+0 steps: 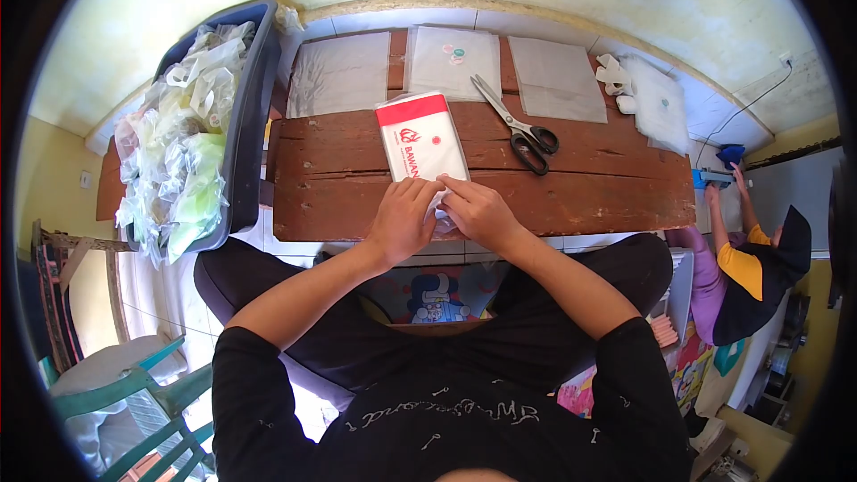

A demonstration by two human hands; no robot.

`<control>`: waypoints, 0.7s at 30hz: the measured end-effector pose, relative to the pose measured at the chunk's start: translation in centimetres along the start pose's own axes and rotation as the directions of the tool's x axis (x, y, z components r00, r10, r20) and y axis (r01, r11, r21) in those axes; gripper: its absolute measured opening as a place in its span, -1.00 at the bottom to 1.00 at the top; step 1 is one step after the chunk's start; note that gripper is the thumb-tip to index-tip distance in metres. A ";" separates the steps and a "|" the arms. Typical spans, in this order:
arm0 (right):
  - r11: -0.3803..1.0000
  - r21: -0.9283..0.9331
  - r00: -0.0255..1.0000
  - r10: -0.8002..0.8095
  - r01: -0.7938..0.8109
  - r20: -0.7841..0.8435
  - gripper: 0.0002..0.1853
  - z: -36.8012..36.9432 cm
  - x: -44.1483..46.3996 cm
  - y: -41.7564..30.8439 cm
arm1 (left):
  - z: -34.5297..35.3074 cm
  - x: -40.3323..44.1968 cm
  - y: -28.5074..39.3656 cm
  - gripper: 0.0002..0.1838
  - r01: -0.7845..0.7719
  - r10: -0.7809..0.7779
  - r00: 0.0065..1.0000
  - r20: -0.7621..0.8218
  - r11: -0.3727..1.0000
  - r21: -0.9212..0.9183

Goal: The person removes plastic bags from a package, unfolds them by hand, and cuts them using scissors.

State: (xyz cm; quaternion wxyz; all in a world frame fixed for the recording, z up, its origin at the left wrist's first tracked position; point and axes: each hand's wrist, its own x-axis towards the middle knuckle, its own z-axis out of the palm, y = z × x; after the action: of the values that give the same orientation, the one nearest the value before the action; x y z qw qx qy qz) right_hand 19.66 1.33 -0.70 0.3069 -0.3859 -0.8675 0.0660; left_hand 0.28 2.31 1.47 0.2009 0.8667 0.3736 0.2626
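A white printed plastic bag [428, 136], with a red band and red lettering that starts "BAWAN", lies flat on the brown wooden table [339, 187]. My left hand [403, 216] is at its near edge, fingers bent over the plastic. Close beside it, my right hand [480, 212] pinches the same near edge between thumb and fingers. A crumpled bit of clear plastic shows between the two hands; the fingertips partly hide it. Black-handled scissors [518, 129] lie to the right of the bag, blades apart and pointing away from me.
Stacks of clear plastic sheets [339, 71] line the table's back, one bearing small round stickers [453, 54]. More plastic packs [656, 103] sit at the right end. A dark bin [248, 125] heaped with plastic bags stands left. At right, another person [741, 277] works at a blue device [711, 178].
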 end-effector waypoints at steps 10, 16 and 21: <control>0.999 -0.042 0.999 -0.032 0.033 0.018 -0.84 -0.1 0.1 -0.3 | 0.2 0.1 -0.4 -0.65 -0.023 0.022 0.998 -0.056 1.000 -0.013; 0.992 -0.115 0.997 -0.050 0.057 0.062 -0.81 0.0 -0.1 -0.6 | -0.1 0.1 -0.2 -0.63 0.001 -0.002 0.999 -0.036 0.999 -0.037; 0.987 -0.150 0.998 -0.048 0.052 0.032 -0.80 0.3 -0.2 -0.6 | -0.3 0.2 0.0 -0.60 -0.002 0.001 1.000 -0.014 0.998 -0.055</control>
State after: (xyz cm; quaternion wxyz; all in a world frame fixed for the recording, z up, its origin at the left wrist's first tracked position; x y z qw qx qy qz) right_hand 19.26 0.81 -0.85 0.2661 -0.3852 -0.8836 -0.0019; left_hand 0.23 2.55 1.75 0.2218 0.8592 0.3670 0.2790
